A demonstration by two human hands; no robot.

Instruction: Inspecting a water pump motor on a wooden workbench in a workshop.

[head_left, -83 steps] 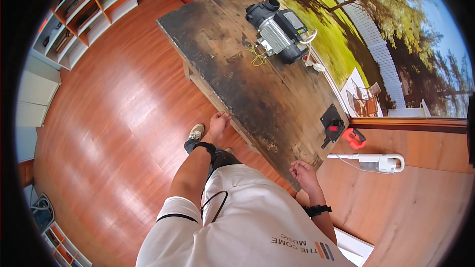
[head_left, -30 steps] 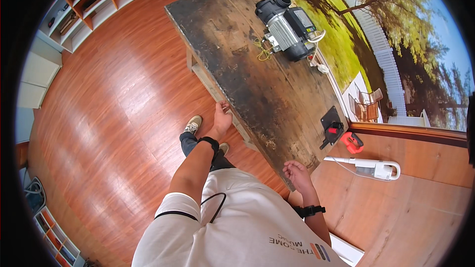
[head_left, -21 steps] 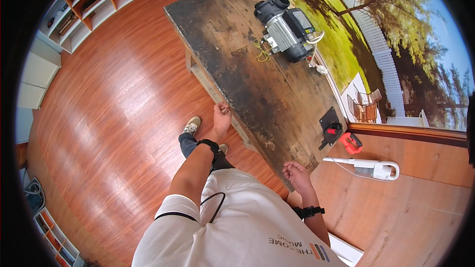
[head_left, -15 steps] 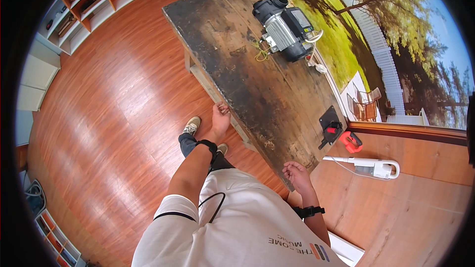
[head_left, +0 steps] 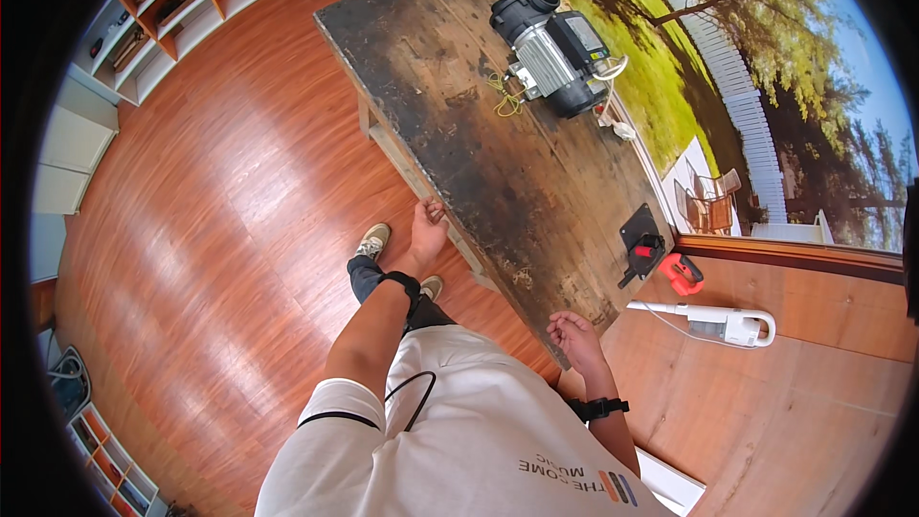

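Note:
My left hand (head_left: pixel 428 228) hangs by the long front edge of the worn wooden table (head_left: pixel 459 148), its fingers curled in a loose fist with nothing visible in them. Over the table's near right corner is my right hand (head_left: pixel 576 337), empty, the fingers slightly bent and apart. Toward the far end of the table lies a pump with a ribbed silver motor (head_left: pixel 548 59) and black housing. A yellow-green wire (head_left: pixel 504 96) and a white plug (head_left: pixel 622 131) trail from it. Farther right of my right hand, a black metal plate with a red part (head_left: pixel 641 247) rests near the table's edge.
A red-and-black tool (head_left: pixel 681 274) and a white stick vacuum (head_left: pixel 732 325) are against the wooden wall on the right. A large garden picture (head_left: pixel 747 86) borders the table's back. White shelves (head_left: pixel 158 10) stand at the far left beyond the wood floor (head_left: pixel 230 191).

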